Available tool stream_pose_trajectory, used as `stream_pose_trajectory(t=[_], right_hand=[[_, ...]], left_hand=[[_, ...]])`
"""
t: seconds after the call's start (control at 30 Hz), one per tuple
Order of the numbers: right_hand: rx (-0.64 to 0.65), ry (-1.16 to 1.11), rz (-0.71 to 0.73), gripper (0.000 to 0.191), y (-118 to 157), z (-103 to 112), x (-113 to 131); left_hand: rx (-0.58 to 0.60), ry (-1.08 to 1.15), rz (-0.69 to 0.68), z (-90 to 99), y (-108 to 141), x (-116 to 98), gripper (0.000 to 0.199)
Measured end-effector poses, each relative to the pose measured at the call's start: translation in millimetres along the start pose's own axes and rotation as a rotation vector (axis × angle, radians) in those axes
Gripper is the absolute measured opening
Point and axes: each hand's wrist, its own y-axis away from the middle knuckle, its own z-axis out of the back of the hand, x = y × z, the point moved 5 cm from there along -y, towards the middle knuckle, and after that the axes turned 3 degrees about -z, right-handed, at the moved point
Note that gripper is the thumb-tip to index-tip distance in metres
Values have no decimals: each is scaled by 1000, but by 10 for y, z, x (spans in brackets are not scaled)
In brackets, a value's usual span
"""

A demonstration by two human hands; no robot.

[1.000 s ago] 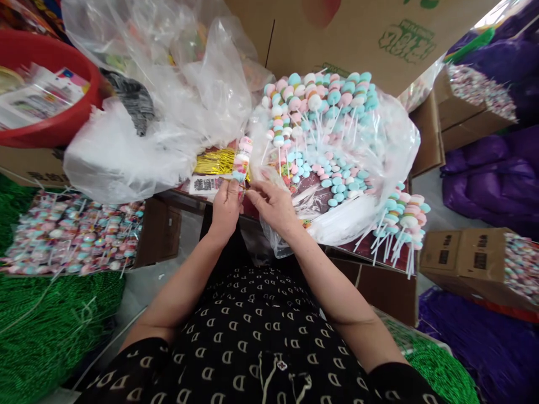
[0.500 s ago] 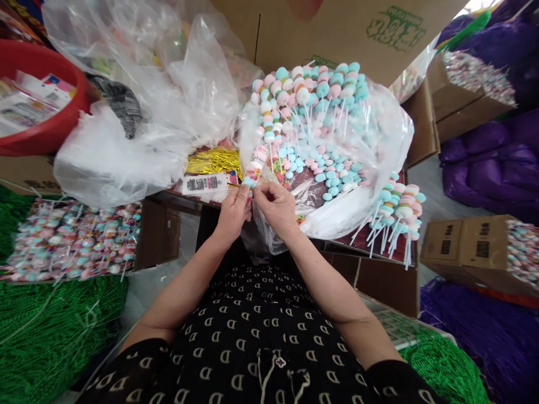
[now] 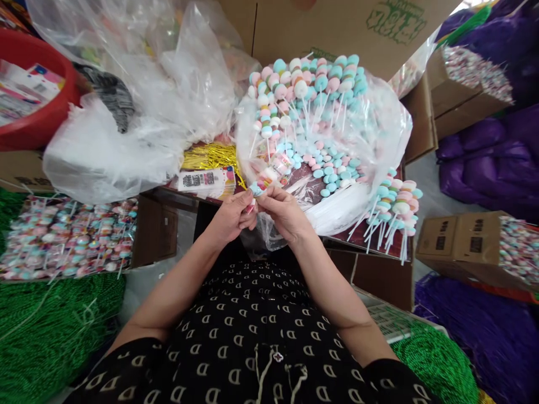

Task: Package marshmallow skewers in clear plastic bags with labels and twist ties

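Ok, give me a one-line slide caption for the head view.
Left hand and right hand pinch the near end of a wrapped candy, gold ties and loose candies lying beyond.

Wrapped candy (image 3: 278,166) pink, blue; ties (image 3: 213,156) gold; shirt (image 3: 244,325) black, cream-lettered.

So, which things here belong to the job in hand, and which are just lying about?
Likely in the job: wrapped candy, held by left hand and right hand; gold ties; printed cards; candy sticks.

Probably just lying about: green strands; purple bundles; dark grey cloth.
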Motion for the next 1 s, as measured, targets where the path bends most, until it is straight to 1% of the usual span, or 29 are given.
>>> stream_pose_trajectory(t=[0.1,0.2,0.27,0.3,0.47,0.57,0.67,0.77,0.9,1.0], right_hand=[[127,-18,-1,37,26,26,59],[290,33,7,43,30,51,125],[374,87,-11,43,19,73,126],[389,106,-15,42,6,90,117],[301,80,-1,46,-83,183,35],[298,48,-14,46,-107,189,-8],[281,28,-5,48,-122,189,-23],[212,34,35,48,-147,204,-19],[116,93,112,50,-195,222,11],[100,133,183,49,-213,215,62]], left_hand=[[128,24,80,-60,66,-15,59],[245,63,181,-149,138,7,58],[274,87,232,-188,166,32,58],[274,98,247,-197,170,44,57],[266,147,286,-200,159,109,57],[264,159,301,-197,153,139,58],[229,157,317,-212,148,143,60],[184,142,325,-248,142,115,62],[163,103,250,-253,105,43,60],[171,49,167,-195,69,4,58]])
